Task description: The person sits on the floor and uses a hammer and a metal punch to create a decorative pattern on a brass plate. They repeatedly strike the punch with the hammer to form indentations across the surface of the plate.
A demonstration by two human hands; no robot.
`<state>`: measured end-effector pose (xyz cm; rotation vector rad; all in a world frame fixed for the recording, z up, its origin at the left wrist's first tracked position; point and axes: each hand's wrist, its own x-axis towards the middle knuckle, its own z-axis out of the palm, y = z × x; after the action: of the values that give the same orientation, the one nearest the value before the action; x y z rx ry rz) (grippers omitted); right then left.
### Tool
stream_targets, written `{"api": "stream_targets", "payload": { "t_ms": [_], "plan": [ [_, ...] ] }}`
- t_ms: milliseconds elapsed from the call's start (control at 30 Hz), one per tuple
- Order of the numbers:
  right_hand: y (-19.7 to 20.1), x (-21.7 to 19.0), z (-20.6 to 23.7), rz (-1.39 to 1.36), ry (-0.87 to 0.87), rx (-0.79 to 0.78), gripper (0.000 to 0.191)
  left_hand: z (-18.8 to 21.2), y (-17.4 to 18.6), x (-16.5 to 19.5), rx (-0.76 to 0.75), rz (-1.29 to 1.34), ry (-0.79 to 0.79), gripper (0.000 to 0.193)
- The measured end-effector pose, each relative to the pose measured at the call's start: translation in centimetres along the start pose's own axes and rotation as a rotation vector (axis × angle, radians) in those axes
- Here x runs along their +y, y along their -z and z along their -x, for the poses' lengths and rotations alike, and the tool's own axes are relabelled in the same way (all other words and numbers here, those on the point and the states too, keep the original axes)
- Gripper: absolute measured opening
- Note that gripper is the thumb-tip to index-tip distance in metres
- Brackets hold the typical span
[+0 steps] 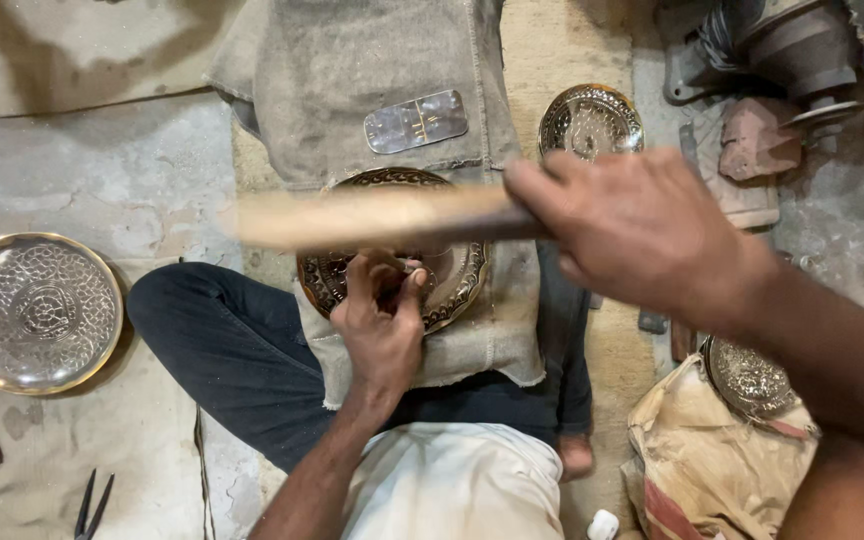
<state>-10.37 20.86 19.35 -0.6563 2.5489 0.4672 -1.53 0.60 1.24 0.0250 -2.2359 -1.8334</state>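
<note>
Engraved brass plate (452,275) round, ornate, on cloth; left hand (382,325) pinches small tool; right hand (632,225) grips wooden stick (372,215).

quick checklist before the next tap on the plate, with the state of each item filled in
1. Right hand grips the wooden stick, raised over the work: ok.
2. Left hand pinches a small tool against the engraved plate: ok.
3. Tool tip sits on the intended spot: cannot tell, the fingers hide it.
4. Plate is bedded on the burlap cloth across the lap: ok.
5. Left fingers clear of the stick's path: cannot tell, the stick is blurred and passes right above them.
6. Finished silver plate lies well off to the side on the floor: ok.
</note>
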Motion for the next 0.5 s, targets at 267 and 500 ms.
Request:
{"api": "stream_targets", "payload": {
  "t_ms": [267, 500],
  "plan": [
    [-10.3, -1.0, 3.6, -0.822, -0.153, 0.587, 0.055, -7.2, 2.2, 2.4, -0.652, -0.045, -0.200, 0.056],
    [-20.4, -8.6, 6.3, -1.374, -0.310, 0.908, 0.038, -11.3, 1.5, 4.2, -1.097, -0.323, -0.489, 0.061]
  ]
}}
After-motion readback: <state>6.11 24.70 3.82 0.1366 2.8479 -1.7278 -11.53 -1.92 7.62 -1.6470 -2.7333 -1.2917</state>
